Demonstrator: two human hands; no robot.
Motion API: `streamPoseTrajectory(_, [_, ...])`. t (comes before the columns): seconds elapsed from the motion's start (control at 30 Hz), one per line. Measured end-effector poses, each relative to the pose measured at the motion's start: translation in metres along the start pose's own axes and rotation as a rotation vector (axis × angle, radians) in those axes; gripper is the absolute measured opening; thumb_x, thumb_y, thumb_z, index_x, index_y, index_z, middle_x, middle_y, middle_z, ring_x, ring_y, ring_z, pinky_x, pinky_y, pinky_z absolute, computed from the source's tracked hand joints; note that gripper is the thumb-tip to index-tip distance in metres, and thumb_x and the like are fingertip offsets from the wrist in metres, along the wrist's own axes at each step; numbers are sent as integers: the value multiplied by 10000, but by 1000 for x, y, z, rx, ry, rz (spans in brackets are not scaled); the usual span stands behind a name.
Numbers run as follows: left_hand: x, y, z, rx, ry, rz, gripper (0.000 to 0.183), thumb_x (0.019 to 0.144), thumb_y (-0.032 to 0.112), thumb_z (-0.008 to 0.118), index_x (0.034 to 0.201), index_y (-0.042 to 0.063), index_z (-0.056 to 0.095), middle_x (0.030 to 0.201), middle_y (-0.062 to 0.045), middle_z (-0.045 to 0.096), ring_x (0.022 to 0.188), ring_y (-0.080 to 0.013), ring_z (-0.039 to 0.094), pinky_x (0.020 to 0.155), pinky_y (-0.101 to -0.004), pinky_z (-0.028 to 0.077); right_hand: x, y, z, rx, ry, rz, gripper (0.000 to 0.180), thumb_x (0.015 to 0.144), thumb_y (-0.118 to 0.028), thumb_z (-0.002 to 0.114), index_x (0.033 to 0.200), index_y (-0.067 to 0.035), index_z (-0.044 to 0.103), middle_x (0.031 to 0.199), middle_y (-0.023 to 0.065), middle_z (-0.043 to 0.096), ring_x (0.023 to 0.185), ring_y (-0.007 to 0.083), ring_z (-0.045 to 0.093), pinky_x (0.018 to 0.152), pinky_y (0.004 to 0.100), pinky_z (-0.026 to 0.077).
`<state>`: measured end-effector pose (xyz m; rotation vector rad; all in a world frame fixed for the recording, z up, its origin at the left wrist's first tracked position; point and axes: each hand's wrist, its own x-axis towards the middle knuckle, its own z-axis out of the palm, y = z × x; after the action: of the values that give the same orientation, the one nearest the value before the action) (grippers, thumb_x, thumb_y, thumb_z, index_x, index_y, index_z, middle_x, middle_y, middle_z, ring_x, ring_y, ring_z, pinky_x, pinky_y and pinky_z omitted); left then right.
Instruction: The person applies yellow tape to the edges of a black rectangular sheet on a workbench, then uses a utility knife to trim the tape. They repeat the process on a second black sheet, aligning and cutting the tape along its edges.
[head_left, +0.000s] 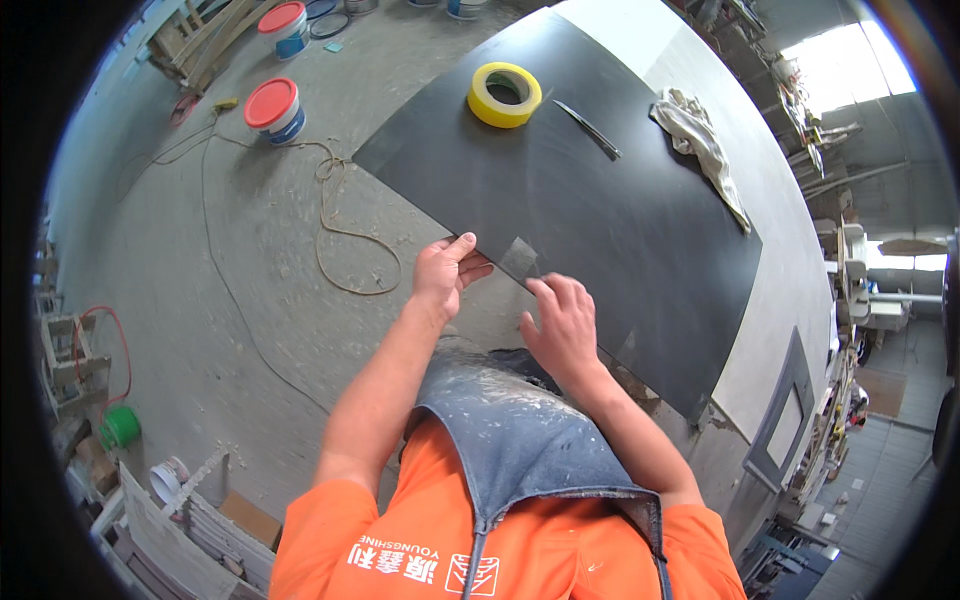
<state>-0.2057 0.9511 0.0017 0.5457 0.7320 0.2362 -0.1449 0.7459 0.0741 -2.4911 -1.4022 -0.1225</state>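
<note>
A large dark grey panel (600, 217) lies across a pale work surface before me. My left hand (448, 271) grips its near edge, thumb on top and fingers beneath. A small piece of clear tape (518, 258) sticks to the panel at that edge, between my hands. My right hand (561, 313) is at the edge beside the tape, its index fingertip close to the tape's corner; whether it pinches anything is hard to tell. Farther up on the panel are a roll of yellow tape (491, 116), a slim metal blade or scissors (588, 129) and a crumpled pale cloth (701, 150).
Two white buckets with red lids (271, 103) (282, 16) stand on the floor at upper left. A looped cord (322, 225) lies on the floor left of the panel. A grey frame (782, 412) rests at the right. Boards (161, 540) lean at lower left.
</note>
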Motion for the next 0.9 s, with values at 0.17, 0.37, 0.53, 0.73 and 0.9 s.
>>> streamPoseTrajectory(0.17, [5,-6,-4,10,25,-5,195,1012,212,674,1085,32,685,1010,-114,742,918,-263,715,890,-455,592,-102,32,-29,1312,-82,1097,269,945,-107,713,1194,-13,674,1164,151,707,1040,290,701,859,368,585])
streamPoseTrajectory(0.37, [8,-7,-9,7,34,-60,380,1056,361,609,1216,17,621,1182,-150,666,1108,-313,651,1064,-522,525,-201,58,-17,2020,812,1582,181,999,-175,643,1129,-50,642,1211,158,689,1222,346,638,1027,479,557])
streamPoseTrajectory(0.53, [11,-2,-3,45,113,-71,526,1084,463,515,1323,-5,554,1320,-187,611,1228,-350,598,1118,-540,477,-188,73,10,2078,1163,1392,165,987,-153,666,1123,-60,647,1188,169,695,1171,350,650,1041,500,543])
streamPoseTrajectory(0.73, [8,2,7,54,143,-33,566,1098,466,468,1369,-31,494,1429,-211,521,1351,-379,511,1198,-536,419,-217,110,-7,1941,1456,1559,135,970,-120,678,1082,-50,649,1131,150,716,1137,330,662,1049,502,534])
streamPoseTrajectory(0.9, [5,7,13,31,198,-35,531,1101,421,485,1360,-42,517,1463,-208,541,1393,-379,499,1222,-537,406,-268,145,-17,1897,1573,1520,187,929,-116,693,1097,-49,647,1183,138,702,1151,318,648,1079,496,509])
